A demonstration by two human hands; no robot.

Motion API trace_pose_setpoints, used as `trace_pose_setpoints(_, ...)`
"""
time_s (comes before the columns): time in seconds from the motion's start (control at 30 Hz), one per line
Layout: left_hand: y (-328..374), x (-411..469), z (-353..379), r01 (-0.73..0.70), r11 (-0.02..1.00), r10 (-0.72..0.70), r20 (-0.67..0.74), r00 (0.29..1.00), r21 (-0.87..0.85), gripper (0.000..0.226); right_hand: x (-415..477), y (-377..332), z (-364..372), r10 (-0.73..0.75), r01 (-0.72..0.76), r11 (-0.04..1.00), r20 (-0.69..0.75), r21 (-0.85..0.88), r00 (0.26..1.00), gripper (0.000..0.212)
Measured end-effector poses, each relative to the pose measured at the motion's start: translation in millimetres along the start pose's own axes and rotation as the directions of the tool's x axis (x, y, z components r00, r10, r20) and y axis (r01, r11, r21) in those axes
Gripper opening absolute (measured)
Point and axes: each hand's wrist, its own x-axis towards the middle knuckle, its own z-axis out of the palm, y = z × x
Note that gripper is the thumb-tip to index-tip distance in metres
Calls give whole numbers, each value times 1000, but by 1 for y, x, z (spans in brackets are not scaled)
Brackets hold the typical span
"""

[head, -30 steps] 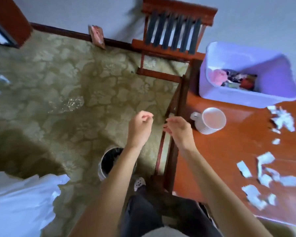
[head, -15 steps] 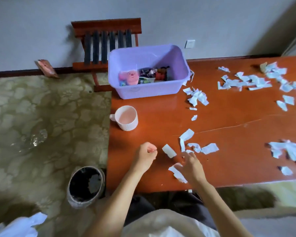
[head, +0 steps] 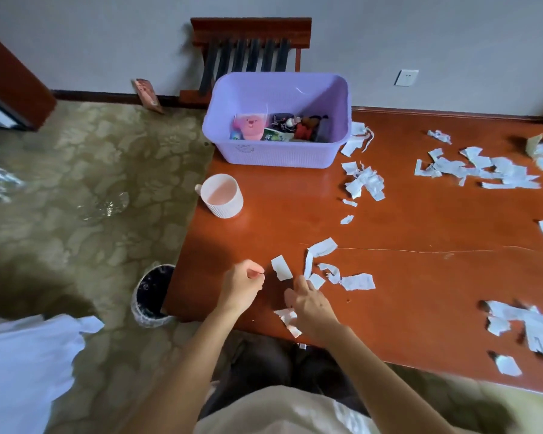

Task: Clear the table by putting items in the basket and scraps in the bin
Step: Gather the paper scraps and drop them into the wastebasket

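Torn white paper scraps lie on the red-brown table. The nearest ones are a small rectangle, a strip and a wider piece. My right hand lies over this cluster with fingers stretched forward, its fingertips touching a scrap, and another scrap shows under its wrist. Just left of the rectangle, my left hand hovers with fingers curled, and I see nothing in it. The purple basket holds small items at the table's far left. The black bin stands on the floor by the table's near left corner.
A white ribbed cup stands near the table's left edge, in front of the basket. More scrap piles lie right of the basket, at the far right and at the near right. A wooden chair stands behind the basket.
My view swung from the floor and bin back to the table. Both hands moved from above the floor to the near scraps, and my right hand spread its fingers onto them.
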Motion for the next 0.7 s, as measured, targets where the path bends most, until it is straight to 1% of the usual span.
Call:
trace_pose_setpoints(0.07,1,-2,2,-4,1000,4,-2,1000,1,15,2,1,4,-5,5,1000,-1,-13,1000,26)
trace_pose_setpoints(0.17,1,0,5,-16,1000,16,7,1000,2,15,6,4,2,32,-30,999,-61,23,998,21)
trace_pose_setpoints(0.23,1,3,6,-19,1000,19,17,1000,-4,15,7,7,-9,107,-91,985,-107,143,988,21)
trace_pose_setpoints(0.3,1,9,8,-44,998,43,32,999,35,16,6,14,-24,221,-157,934,-176,322,959,18)
trace_pose_setpoints(0.37,3,17,12,-114,984,109,44,993,135,21,7,29,-37,356,-215,856,-233,471,905,13)
trace_pose_setpoints(0.4,5,21,15,-158,969,149,63,987,188,27,6,38,-42,431,-260,806,-227,532,873,12)
trace_pose_setpoints(0.43,6,25,18,-195,953,178,90,980,233,35,4,44,-46,472,-290,777,-213,559,855,13)
trace_pose_setpoints(0.47,8,31,23,-233,931,202,135,970,280,44,2,52,-48,486,-309,773,-204,553,850,16)
trace_pose_setpoints(0.57,12,38,31,-293,845,212,223,951,448,63,-6,60,-45,406,-304,815,-113,494,907,23)
trace_pose_setpoints(0.63,15,44,35,-319,793,208,261,942,519,60,-7,61,-39,366,-293,829,-67,476,928,29)
trace_pose_setpoints(0.7,15,49,39,-342,756,229,263,937,558,44,-5,58,-35,380,-310,818,-50,484,924,39)
